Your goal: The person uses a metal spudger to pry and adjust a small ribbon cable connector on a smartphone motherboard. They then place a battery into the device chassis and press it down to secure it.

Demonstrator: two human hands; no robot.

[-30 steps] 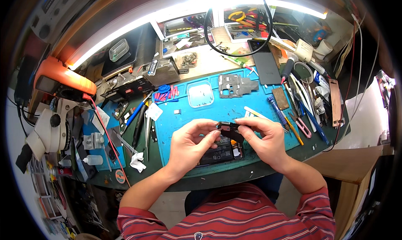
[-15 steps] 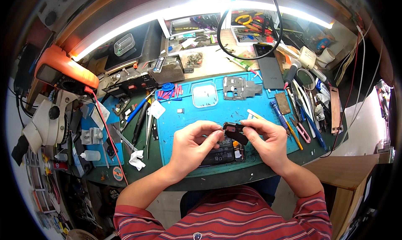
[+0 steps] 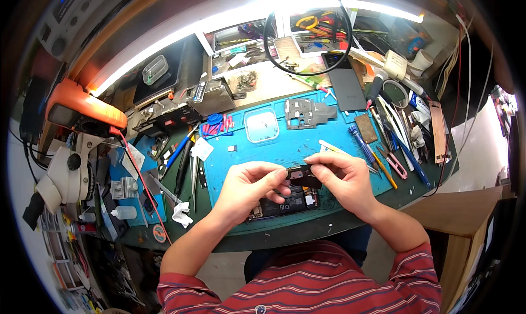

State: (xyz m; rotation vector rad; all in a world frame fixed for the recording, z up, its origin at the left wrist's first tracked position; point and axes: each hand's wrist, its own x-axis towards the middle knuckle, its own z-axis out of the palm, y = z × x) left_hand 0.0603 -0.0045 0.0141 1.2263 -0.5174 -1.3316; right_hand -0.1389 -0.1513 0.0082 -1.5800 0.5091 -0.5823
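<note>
Between my two hands is a small black phone part [image 3: 299, 173], flat and about a few finger-widths long, held just above an opened phone. My left hand [image 3: 246, 189] is closed, with thumb and forefinger pinching the part's left end. On the other side, the thumb and forefinger of my right hand [image 3: 349, 183] grip its right end. Below them the opened phone [image 3: 289, 203] lies on the blue work mat [image 3: 230, 169], its black battery showing; the fingers partly cover its upper edge. A grey and black phone inner cover plate [image 3: 309, 114] rests farther back on the mat.
A clear plastic box [image 3: 261, 125] stands on the mat's far side. Tweezers and pens lie to the left, a screwdriver [image 3: 377, 87], scissors [image 3: 396, 165] and brush to the right. A dark phone panel [image 3: 344, 83] lies behind. An orange multimeter [image 3: 85, 107] stands far left. A ring-shaped black cable hangs overhead.
The small black part has been turned in my fingers and its long edge now lies more level. The whole view has shifted slightly.
</note>
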